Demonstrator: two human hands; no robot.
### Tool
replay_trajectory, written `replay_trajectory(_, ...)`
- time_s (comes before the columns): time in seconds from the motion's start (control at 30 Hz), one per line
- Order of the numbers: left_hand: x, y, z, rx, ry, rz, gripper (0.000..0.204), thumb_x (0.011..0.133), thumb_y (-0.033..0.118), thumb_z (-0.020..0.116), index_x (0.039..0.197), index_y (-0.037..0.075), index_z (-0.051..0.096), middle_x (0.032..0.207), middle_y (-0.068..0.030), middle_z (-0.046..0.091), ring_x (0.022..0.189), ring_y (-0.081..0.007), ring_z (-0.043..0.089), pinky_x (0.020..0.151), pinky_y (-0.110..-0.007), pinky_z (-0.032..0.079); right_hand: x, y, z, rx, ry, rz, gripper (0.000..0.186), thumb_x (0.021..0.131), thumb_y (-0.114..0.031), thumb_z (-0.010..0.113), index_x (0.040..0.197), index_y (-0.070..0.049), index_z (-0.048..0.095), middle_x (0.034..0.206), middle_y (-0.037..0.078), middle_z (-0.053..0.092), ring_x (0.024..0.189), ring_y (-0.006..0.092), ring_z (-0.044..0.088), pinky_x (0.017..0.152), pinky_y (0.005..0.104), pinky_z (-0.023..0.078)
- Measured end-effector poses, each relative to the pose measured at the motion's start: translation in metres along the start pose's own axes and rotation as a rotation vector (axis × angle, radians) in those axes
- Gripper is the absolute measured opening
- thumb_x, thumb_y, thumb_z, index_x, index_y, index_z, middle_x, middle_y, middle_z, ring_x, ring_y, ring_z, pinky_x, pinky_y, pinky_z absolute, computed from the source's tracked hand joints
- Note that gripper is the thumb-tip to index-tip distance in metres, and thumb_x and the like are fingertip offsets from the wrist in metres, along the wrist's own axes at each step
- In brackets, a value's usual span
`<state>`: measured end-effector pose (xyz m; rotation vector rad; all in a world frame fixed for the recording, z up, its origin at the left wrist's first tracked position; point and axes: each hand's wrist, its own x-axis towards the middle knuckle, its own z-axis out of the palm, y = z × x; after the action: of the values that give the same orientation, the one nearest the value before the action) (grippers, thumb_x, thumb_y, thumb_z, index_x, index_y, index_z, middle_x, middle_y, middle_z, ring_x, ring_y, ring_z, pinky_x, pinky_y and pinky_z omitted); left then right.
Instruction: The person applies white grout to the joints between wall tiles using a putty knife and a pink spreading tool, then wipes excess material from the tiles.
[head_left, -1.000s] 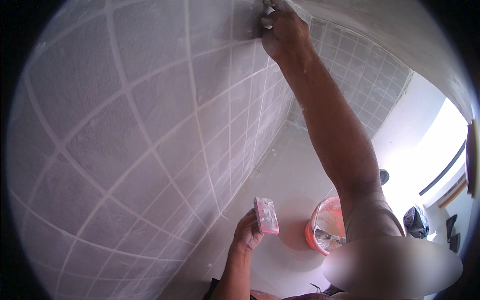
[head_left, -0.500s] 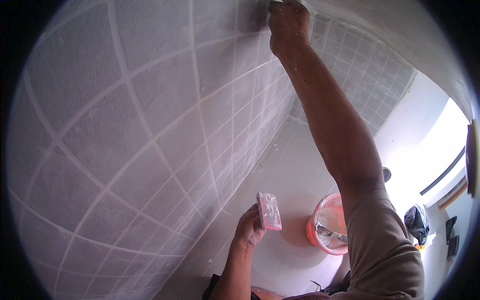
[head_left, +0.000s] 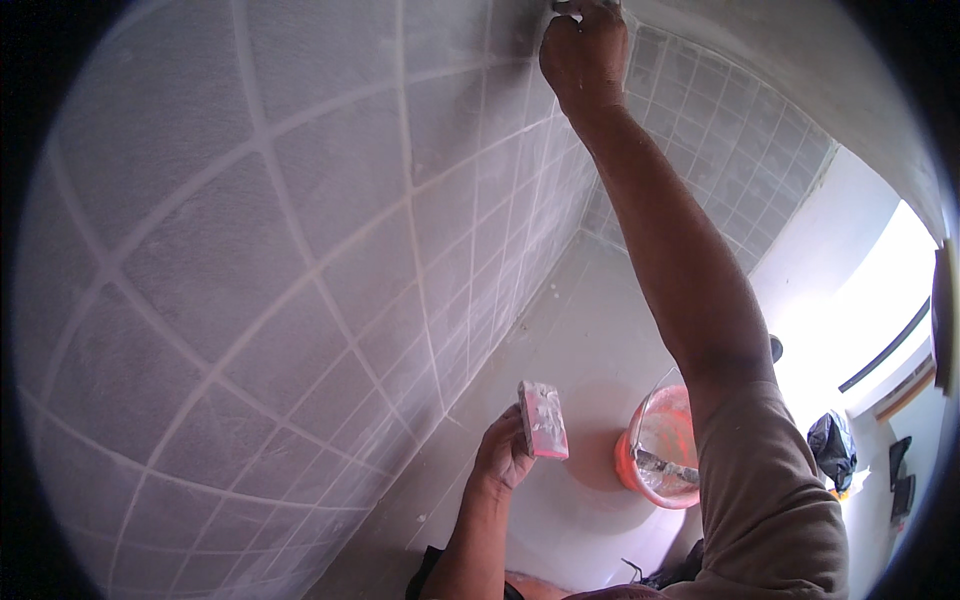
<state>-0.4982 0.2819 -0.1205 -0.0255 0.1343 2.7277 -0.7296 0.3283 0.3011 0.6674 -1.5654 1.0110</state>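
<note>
In my left hand (head_left: 500, 452), low in front of me, is a pink rectangular block (head_left: 544, 420) smeared with white paste, its coated face turned up. Stretched far up and ahead, my right hand (head_left: 587, 60) is closed near the grey tiled wall (head_left: 340, 180), close to its top. Between its fingers a bit of a small pale tool (head_left: 567, 12) shows; the upper edge of the picture cuts the rest off, so its kind is unclear. Whitish joints run between the tiles.
An orange-red bucket (head_left: 628, 465) with white paste inside stands on the pale floor (head_left: 575, 300), right of my left hand. A paste-covered tool (head_left: 665, 467) leans in it. A black plastic bag (head_left: 833, 440) lies at the right, near a bright opening (head_left: 890, 290).
My right hand has shifted slightly to the right and turned at the wrist, showing more of the pale tool. The left hand and its block have moved only slightly right.
</note>
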Motion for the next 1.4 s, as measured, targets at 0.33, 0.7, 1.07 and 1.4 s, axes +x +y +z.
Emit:
replay_trajectory(0.33,-0.002,-0.002,0.006,0.028,-0.003,0.028,0.036,0.09,0.011,0.067,0.123,0.001,0.058,0.113,-0.012,0.067,0.105,-0.026,0.066,0.096,-0.043,0.055,0.009,-0.01,-0.005,-0.285,0.095,-0.272,0.048,0.079,0.01,0.045,0.123,0.001,0.063,0.122,0.025,0.06,0.117,0.0409,0.055,0.1,0.0425,0.046)
replay_trajectory(0.7,-0.002,-0.002,0.007,0.026,0.012,0.012,0.035,0.089,0.009,0.067,0.122,0.0,0.059,0.112,-0.0126,0.068,0.103,-0.0267,0.067,0.094,-0.044,0.056,0.011,0.004,0.0,-0.185,0.157,-0.204,0.042,0.082,0.006,0.047,0.119,-0.001,0.065,0.117,0.025,0.063,0.112,0.0428,0.058,0.096,0.0438,0.048)
replay_trajectory(1.07,-0.002,-0.001,0.011,0.024,-0.033,0.012,0.041,0.086,0.009,0.071,0.123,-0.001,0.057,0.113,-0.0133,0.067,0.105,-0.0269,0.067,0.096,-0.043,0.056,0.019,0.006,0.007,-0.158,0.155,-0.247,0.047,0.081,0.002,0.043,0.124,0.003,0.062,0.118,0.029,0.06,0.117,0.0447,0.053,0.104,0.0441,0.041)
replay_trajectory(1.4,-0.002,-0.004,0.003,0.028,-0.02,0.011,0.036,0.092,0.012,0.065,0.124,-0.001,0.056,0.115,-0.0143,0.066,0.106,-0.026,0.066,0.095,-0.041,0.056,0.006,0.007,-0.003,-0.111,0.145,-0.336,0.034,0.088,0.0,0.048,0.114,-0.003,0.069,0.111,0.021,0.064,0.106,0.0395,0.06,0.091,0.0408,0.048)
